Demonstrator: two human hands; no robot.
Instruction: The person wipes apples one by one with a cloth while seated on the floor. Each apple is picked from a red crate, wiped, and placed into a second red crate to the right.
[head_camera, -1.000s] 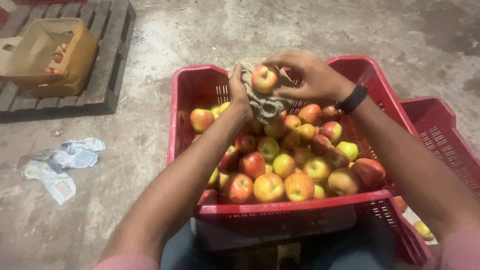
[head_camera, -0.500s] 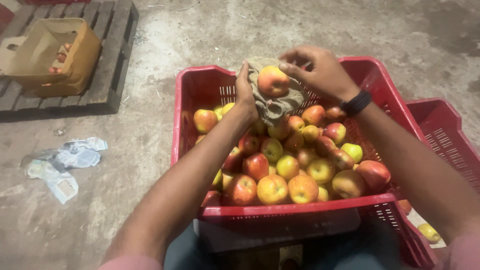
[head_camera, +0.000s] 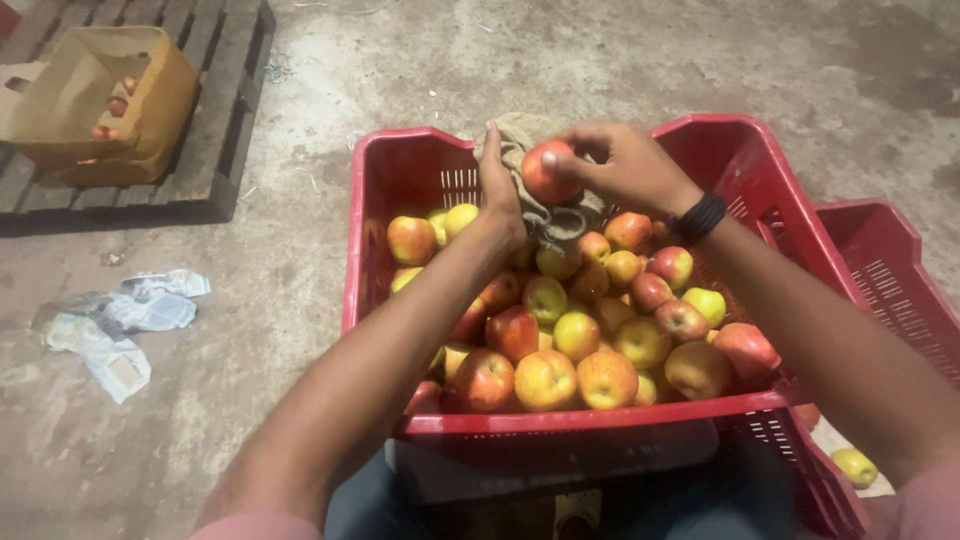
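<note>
We see a rough grey concrete floor (head_camera: 560, 60), stained and dusty, with dim light falling off toward the edges. On it sits a red plastic crate (head_camera: 400, 180) heaped with red and yellow apples (head_camera: 560, 330). Above the crate's far end, the right hand (head_camera: 625, 165) has its fingers closed around 1 reddish apple (head_camera: 545, 172), held up clear of the heap. The left hand (head_camera: 500, 195) is closed on a brownish cloth (head_camera: 520, 135) that lies against that apple. A dark band (head_camera: 700, 215) circles the right wrist. A 2nd red crate (head_camera: 890, 270) stands just beside the 1st at the right. Far left, a dark wooden pallet (head_camera: 215, 130) carries a brown cardboard box (head_camera: 110, 105) with a few fruits inside. Crumpled paper scraps (head_camera: 120, 320) lie on the floor well apart from the crate.
</note>
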